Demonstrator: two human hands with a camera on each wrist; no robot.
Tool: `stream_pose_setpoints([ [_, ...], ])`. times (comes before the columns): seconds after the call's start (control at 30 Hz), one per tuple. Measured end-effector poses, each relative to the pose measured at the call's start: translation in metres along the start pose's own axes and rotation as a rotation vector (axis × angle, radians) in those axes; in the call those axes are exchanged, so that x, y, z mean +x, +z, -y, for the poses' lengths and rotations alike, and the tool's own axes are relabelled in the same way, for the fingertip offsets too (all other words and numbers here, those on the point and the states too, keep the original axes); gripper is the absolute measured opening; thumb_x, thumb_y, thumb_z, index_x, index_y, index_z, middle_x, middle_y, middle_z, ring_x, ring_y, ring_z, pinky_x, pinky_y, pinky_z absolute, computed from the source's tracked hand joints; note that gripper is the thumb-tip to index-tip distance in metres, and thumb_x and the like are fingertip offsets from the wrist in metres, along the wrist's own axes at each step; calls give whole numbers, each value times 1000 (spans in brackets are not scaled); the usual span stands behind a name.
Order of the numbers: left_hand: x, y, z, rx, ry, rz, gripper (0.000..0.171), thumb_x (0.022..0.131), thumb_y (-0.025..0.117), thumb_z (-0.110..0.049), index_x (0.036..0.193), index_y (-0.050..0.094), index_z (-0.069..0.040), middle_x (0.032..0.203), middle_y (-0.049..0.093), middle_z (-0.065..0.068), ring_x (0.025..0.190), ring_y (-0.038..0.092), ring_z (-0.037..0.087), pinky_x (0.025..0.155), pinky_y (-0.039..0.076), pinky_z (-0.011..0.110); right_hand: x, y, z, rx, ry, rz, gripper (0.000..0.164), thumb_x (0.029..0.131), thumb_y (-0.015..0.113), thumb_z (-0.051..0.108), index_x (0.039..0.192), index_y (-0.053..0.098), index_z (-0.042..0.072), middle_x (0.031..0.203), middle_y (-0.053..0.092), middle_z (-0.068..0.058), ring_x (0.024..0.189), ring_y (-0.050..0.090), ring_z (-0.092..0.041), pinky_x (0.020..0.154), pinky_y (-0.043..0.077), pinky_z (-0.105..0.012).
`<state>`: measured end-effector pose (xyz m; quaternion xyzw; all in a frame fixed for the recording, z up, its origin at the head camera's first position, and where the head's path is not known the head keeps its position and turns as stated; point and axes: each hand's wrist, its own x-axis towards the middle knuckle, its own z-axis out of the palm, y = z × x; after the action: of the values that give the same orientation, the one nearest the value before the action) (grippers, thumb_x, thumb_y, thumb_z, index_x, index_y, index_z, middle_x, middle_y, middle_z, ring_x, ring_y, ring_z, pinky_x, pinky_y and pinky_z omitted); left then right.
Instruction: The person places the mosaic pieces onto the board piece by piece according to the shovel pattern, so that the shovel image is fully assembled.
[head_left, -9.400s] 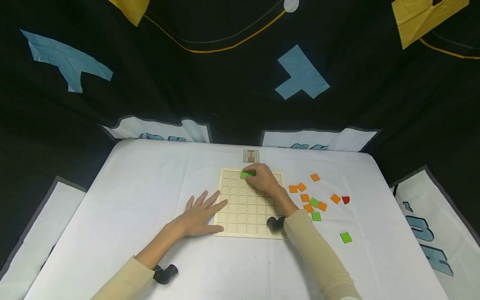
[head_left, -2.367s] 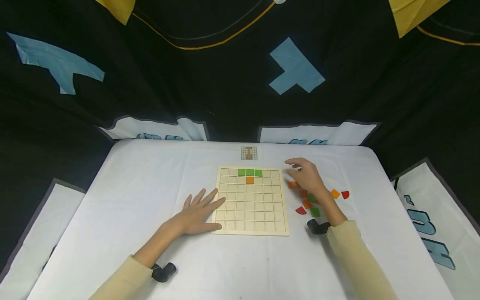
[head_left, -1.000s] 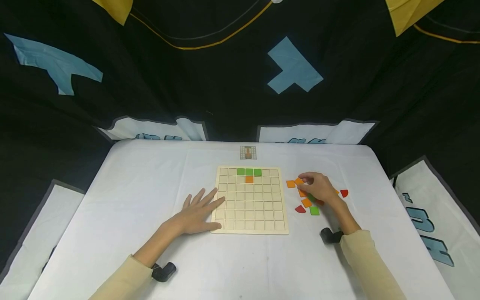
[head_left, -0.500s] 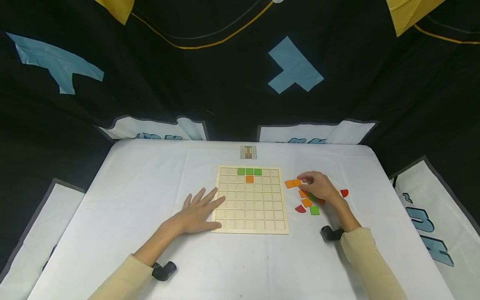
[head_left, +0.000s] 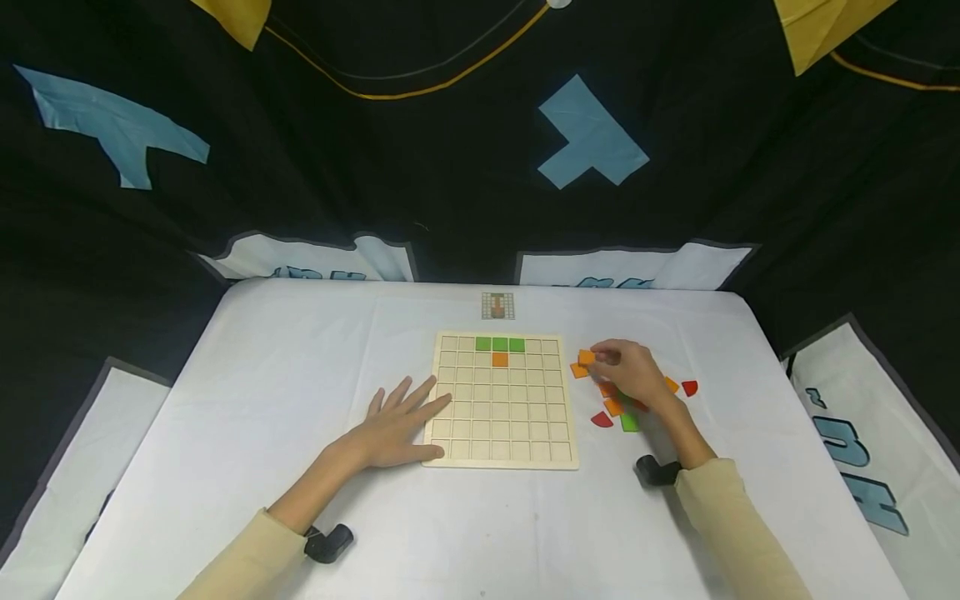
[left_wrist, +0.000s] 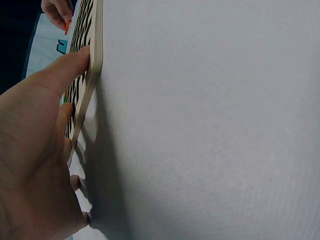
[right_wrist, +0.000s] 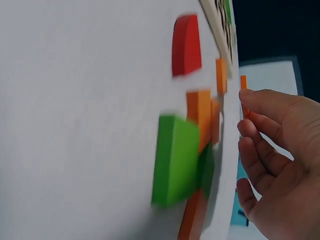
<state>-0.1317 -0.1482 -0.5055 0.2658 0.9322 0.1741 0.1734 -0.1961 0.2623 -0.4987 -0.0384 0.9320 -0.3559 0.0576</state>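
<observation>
My right hand pinches an orange square tile between thumb and finger, lifted off the cloth right of the board. In the right wrist view the same orange tile stands edge-on at the fingertips. The left hand lies with spread, straight fingers on the left edge of a wooden grid board. In the left wrist view its thumb touches the board's rim. Three green tiles fill cells in the board's far row, and an orange tile sits below the middle one.
Beside the board lie more loose pieces: an orange tile, a green tile, a red quarter-round piece and another red piece. Some are partly hidden under the right hand. A small pattern card lies beyond the board.
Green tiles and one orange tile have been set in the board since the earliest frame. In the last half second the right hand has raised an orange tile from the cloth. The left hand stays put.
</observation>
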Motion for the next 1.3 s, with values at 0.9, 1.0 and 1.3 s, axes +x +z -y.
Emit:
stream_pose_setpoints([
  [0.9,0,0,1,2,0,4,82,90,61,-61,158,34,-22,165,14,13,148,2,46,108,2,74,11,57,65,58,-187,84,31,90,75,18,117,72,3,105,71,-5,95,66,-20,84,54,-37],
  [1.0,0,0,0,3,0,5,82,91,61,-61,157,34,-21,165,14,13,149,2,46,108,3,74,11,64,69,51,-196,80,31,88,77,19,115,73,4,104,71,-5,94,66,-19,84,54,-37],
  [1.3,0,-1,-1,3,-2,4,81,91,62,-59,157,35,-21,165,14,14,148,2,46,108,2,74,9,80,75,-13,-251,74,27,88,77,20,112,75,8,99,70,0,88,62,-15,79,51,-35],
])
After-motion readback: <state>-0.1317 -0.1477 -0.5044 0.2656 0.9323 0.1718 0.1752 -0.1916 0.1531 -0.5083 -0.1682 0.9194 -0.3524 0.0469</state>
